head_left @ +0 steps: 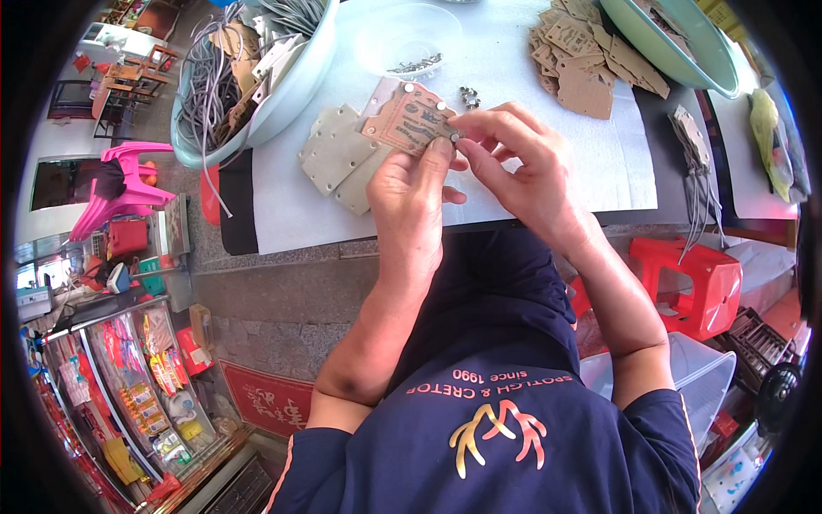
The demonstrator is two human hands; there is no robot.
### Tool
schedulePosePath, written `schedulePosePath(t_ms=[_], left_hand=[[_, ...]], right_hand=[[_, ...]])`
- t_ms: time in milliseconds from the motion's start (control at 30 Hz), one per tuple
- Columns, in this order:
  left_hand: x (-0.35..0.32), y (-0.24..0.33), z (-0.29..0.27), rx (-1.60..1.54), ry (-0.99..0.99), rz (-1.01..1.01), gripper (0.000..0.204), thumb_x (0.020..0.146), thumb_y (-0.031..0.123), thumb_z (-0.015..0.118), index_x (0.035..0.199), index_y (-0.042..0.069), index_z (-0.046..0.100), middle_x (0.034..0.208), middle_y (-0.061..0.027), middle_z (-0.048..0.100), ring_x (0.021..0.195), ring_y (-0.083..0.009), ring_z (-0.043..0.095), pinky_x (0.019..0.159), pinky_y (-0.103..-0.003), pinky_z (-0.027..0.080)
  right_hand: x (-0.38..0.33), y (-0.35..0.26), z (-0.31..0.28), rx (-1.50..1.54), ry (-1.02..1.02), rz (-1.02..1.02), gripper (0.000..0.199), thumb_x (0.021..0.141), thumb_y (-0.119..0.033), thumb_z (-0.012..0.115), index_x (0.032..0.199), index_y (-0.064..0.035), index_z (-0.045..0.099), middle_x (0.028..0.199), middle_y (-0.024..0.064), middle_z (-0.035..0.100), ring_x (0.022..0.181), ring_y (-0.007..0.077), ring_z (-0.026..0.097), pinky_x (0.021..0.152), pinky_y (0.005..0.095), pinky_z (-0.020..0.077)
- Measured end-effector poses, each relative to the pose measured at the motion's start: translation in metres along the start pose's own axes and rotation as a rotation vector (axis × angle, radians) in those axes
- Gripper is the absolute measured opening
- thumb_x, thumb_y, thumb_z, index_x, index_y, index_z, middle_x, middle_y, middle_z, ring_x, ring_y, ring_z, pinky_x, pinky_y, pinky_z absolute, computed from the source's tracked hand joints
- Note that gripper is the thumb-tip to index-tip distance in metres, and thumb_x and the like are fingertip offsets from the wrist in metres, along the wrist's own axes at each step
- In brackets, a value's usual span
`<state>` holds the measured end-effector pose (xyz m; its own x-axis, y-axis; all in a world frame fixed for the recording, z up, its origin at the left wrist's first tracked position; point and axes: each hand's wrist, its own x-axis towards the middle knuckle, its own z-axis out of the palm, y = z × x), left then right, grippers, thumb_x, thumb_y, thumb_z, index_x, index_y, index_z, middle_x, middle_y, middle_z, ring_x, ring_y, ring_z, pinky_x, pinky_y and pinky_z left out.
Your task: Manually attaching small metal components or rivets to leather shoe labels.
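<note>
Left hand [409,201] was pinching a small stack of brown printed cardboard tags [409,120] over the white-covered desk [282,206]; right hand [514,163] had its fingertips pressed together on a little metal fastener at the stack's corner, grip tight; grey blank cards [336,154] lay just beside on the desk; loose metal bits sat in a clear shallow dish [402,38]; a heap of loose brown tags [578,60] looked unprocessed, and the pale green basin of grey cords and tags [257,77] looked finished-ish; I'd guess plenty left.
</note>
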<state>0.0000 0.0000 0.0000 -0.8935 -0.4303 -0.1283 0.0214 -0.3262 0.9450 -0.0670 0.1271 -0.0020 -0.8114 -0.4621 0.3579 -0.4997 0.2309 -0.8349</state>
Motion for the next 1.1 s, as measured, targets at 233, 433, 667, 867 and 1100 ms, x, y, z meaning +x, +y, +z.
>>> schedulePosePath(t_ms=[233,433,667,867,1100], left_hand=[[0.0,0.002,0.0,0.013,0.005,-0.015,0.017,0.094,0.014,0.06,0.1,-0.001,0.064,0.09,-0.0062,0.066,0.08,-0.009,0.062,0.053,-0.022,0.05],[0.0,0.0,-0.001,0.017,0.007,-0.007,0.017,0.095,0.014,0.059,0.097,-0.002,0.064,0.088,-0.0066,0.067,0.079,-0.0096,0.063,0.052,-0.022,0.05],[0.0,0.0,0.002,0.012,0.039,0.011,0.018,0.096,0.015,0.059,0.098,-0.003,0.062,0.09,-0.0079,0.067,0.078,-0.0102,0.064,0.052,-0.022,0.05],[0.001,-0.006,0.003,0.074,0.029,0.07,0.02,0.097,0.017,0.058,0.099,-0.002,0.061,0.091,-0.0072,0.067,0.079,-0.0092,0.064,0.052,-0.021,0.049],[-0.001,-0.01,0.004,0.079,0.041,0.084,0.02,0.097,0.017,0.057,0.103,-0.002,0.061,0.091,-0.0062,0.068,0.076,-0.0077,0.064,0.053,-0.021,0.049]], right_hand=[[0.008,0.0,-0.008,-0.229,-0.07,-0.246,0.018,0.082,-0.003,0.069,0.1,-0.0038,0.066,0.088,0.0052,0.062,0.072,0.0133,0.063,0.06,0.0279,0.0515],[0.009,-0.004,-0.007,-0.063,-0.13,-0.045,0.011,0.084,-0.003,0.067,0.094,-0.003,0.064,0.087,0.0035,0.06,0.071,0.0109,0.06,0.06,0.0254,0.0499],[-0.009,0.002,0.003,0.436,-0.024,0.302,0.011,0.092,-0.008,0.063,0.098,0.0006,0.062,0.083,0.004,0.064,0.071,0.0075,0.06,0.059,0.0231,0.0481],[-0.013,-0.001,0.008,0.416,0.011,0.292,0.011,0.093,-0.009,0.061,0.099,0.0,0.061,0.083,0.0031,0.065,0.073,0.0065,0.059,0.059,0.023,0.0464],[-0.013,0.001,0.015,0.249,0.035,0.231,0.006,0.091,-0.006,0.062,0.096,-0.0021,0.061,0.083,0.005,0.066,0.071,0.0099,0.061,0.058,0.0244,0.0458]])
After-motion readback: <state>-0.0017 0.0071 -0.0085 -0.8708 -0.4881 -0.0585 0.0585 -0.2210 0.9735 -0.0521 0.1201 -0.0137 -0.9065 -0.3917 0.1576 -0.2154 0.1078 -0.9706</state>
